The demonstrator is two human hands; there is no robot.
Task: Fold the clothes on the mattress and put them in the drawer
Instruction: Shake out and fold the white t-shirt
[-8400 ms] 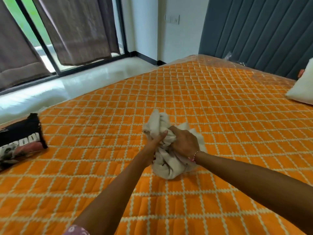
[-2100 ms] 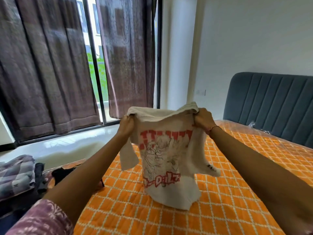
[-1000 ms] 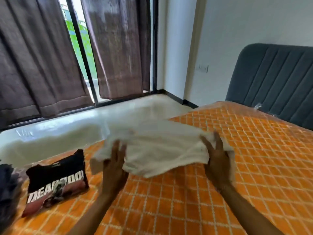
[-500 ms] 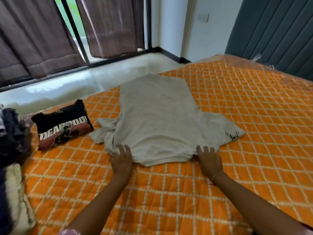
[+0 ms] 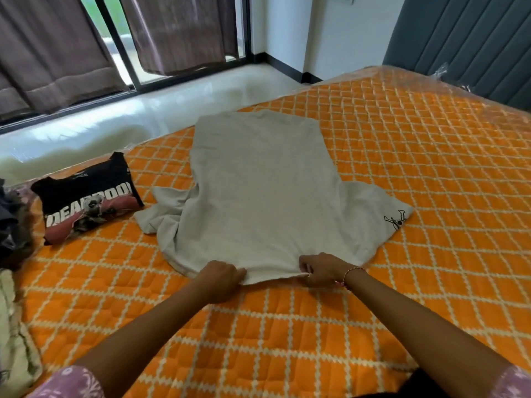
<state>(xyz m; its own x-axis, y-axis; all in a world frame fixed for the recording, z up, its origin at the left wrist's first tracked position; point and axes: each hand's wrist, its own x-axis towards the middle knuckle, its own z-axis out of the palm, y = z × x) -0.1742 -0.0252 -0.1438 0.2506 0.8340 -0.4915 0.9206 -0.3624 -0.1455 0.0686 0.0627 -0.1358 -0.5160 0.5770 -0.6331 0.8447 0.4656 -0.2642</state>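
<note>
Head view: a pale grey T-shirt (image 5: 258, 191) lies spread flat, face down, on the orange quilted mattress (image 5: 431, 173), its right sleeve bearing a small black emblem. The left hand (image 5: 221, 278) and right hand (image 5: 323, 268), fingers curled, each grip the shirt's near edge, which is slightly raised. A folded black printed shirt (image 5: 86, 199) rests to the left, apart from the grey one; further clothes (image 5: 11, 225) lie at the left margin.

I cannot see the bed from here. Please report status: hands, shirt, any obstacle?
Left hand and right hand both grip near edge of grey T-shirt. Shirt spread flat, print down, left sleeve bunched. Folded black shirt lies beside it, apart.
</note>
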